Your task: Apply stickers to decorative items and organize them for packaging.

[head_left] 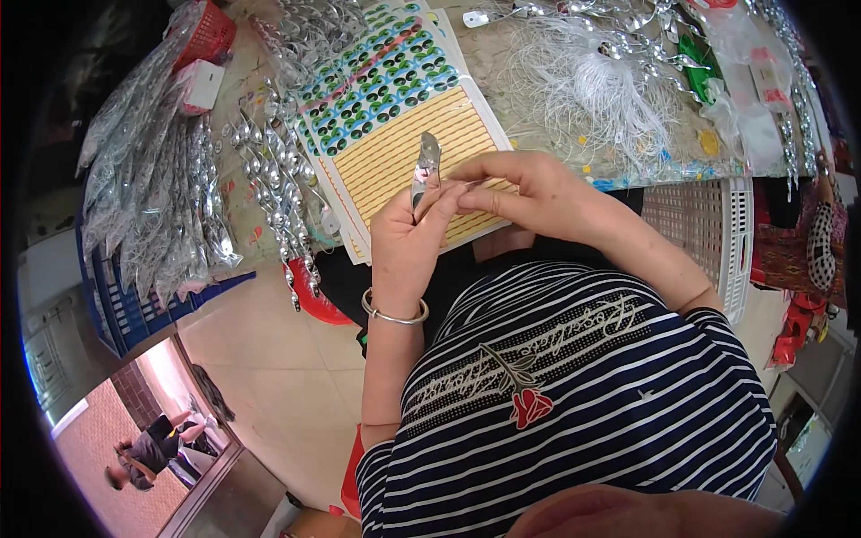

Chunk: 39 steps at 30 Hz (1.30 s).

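My left hand (402,240) is closed around a shiny, wavy silver metal blade (429,154), whose upper end sticks up past the fingers. A small pinkish patch shows on the blade near my thumb. My right hand (529,186) reaches in from the right, its thumb and fingertips pinched together against the left fingertips. Whatever lies in that pinch is hidden. Under both hands lies a sheet of yellow strips with dark wavy lines (395,166). Beyond it is a sheet of round green, blue and black eye-like stickers (377,85).
Bundles of wavy silver blades (273,179) lie left, beside plastic-wrapped ones (152,170) over a blue crate (134,314). A tangle of white strings (587,85) spreads at right. A white basket (740,233) stands beyond the table edge. A red stool (318,300) is below.
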### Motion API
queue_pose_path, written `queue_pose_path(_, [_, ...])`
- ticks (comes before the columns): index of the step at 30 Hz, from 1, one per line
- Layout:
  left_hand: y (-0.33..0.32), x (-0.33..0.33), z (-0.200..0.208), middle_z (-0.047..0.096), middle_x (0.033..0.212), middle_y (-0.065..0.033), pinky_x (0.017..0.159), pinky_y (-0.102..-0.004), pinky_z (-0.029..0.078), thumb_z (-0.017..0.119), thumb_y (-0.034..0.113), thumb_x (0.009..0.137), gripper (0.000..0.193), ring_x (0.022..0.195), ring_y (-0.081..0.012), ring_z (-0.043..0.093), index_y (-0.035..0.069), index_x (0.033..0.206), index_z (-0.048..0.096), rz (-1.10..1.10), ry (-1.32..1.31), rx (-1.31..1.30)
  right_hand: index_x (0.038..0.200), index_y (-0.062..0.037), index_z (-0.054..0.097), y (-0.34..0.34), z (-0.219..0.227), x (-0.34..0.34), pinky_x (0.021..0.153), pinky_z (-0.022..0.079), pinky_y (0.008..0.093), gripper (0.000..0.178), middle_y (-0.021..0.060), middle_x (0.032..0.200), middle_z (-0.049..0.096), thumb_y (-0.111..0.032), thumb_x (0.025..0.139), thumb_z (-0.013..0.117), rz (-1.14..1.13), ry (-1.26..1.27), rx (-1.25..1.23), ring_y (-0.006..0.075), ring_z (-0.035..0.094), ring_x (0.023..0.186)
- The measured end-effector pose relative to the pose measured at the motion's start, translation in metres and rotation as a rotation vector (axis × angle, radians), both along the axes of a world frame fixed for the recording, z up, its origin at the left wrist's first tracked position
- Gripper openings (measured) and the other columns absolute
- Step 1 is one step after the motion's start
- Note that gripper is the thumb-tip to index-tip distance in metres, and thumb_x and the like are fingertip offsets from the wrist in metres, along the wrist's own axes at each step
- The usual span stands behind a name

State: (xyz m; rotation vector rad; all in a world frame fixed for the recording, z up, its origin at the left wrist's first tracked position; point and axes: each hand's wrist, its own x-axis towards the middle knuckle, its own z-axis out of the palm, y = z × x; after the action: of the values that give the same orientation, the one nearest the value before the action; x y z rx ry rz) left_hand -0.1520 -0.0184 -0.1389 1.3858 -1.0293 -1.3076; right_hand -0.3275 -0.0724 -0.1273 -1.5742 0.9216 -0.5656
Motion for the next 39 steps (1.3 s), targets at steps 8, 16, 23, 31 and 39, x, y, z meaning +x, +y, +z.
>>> queue_pose_path(8, [0.004, 0.011, -0.008, 0.064, 0.073, -0.0039, 0.042, -0.0156, 0.025, 0.065, 0.013, 0.087, 0.015, 0.047, 0.0002, 0.036, -0.002, 0.091, 0.066, 0.080, 0.028, 0.116, 0.093, -0.0012, 0.063, -0.008, -0.021, -0.023, 0.060, 0.042, 0.0205, 0.019, -0.0021, 0.065, 0.055, -0.017, 0.095, 0.053, -0.056, -0.099, 0.182, 0.0049, 0.051, 0.063])
queue_pose_path(16, [0.014, 0.021, -0.020, 0.063, 0.077, -0.0049, 0.043, -0.0162, 0.026, 0.060, 0.016, 0.090, 0.023, 0.048, -0.0012, 0.037, -0.004, 0.099, 0.064, 0.067, -0.038, 0.244, 0.096, -0.0037, 0.063, -0.014, -0.020, -0.090, 0.053, 0.032, 0.0175, 0.022, -0.0080, 0.064, 0.043, -0.022, 0.096, 0.051, -0.386, -0.123, 0.289, 0.0021, 0.037, 0.057])
queue_pose_path(23, [0.029, 0.022, -0.032, 0.062, 0.082, -0.0082, 0.048, -0.0182, 0.031, 0.043, 0.035, 0.099, 0.046, 0.054, -0.0054, 0.042, -0.007, 0.107, 0.060, 0.016, 0.052, 0.267, 0.102, -0.0040, 0.062, -0.015, -0.030, -0.203, 0.051, 0.023, 0.0175, 0.024, -0.0091, 0.066, 0.037, -0.024, 0.096, 0.050, -0.805, -0.018, 0.099, 0.0014, 0.029, 0.056])
queue_pose_path(31, [0.032, 0.016, -0.039, 0.062, 0.083, -0.0087, 0.045, -0.0172, 0.031, 0.044, 0.034, 0.099, 0.044, 0.052, -0.0045, 0.042, -0.006, 0.110, 0.058, -0.025, 0.030, 0.263, 0.104, -0.0034, 0.064, -0.006, -0.050, -0.291, 0.057, 0.037, 0.0205, 0.026, -0.0049, 0.072, 0.051, -0.024, 0.096, 0.049, -0.928, 0.151, 0.072, 0.0048, 0.044, 0.062])
queue_pose_path(39, [0.033, 0.011, -0.042, 0.061, 0.083, -0.0063, 0.044, -0.0155, 0.029, 0.049, 0.023, 0.097, 0.031, 0.051, -0.0027, 0.041, -0.004, 0.110, 0.059, -0.071, 0.011, 0.242, 0.107, -0.0009, 0.063, -0.003, -0.057, -0.311, 0.075, 0.046, 0.0230, 0.031, 0.0013, 0.088, 0.064, -0.027, 0.095, 0.051, -0.872, 0.358, 0.080, 0.0082, 0.058, 0.080])
